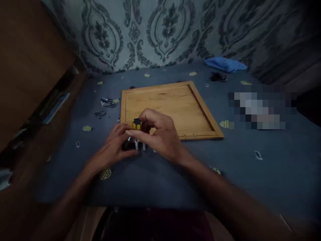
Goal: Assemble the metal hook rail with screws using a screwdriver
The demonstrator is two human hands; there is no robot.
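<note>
Just in front of the wooden board, my right hand (163, 134) is closed, thumb and fingers pinching a yellow-and-black screwdriver (137, 124). Its fluted handle stands upright with the dark end on top; its shaft and tip are hidden. Close against it on the left, my left hand (116, 144) curves around a small dark piece with two pale prongs (136, 144), low over the cloth. The left thumb lies along the near side of that piece, the fingers on the far side. Most of the piece is covered by my hands.
A framed wooden board (170, 107) lies behind my hands on a dark blue patterned tablecloth (155, 184). Left of it are small metal-looking items (107, 102) and a thin dark coil (100, 113). A blue bag (225, 64) lies at the back right; a blurred-out patch (258, 108) is at right.
</note>
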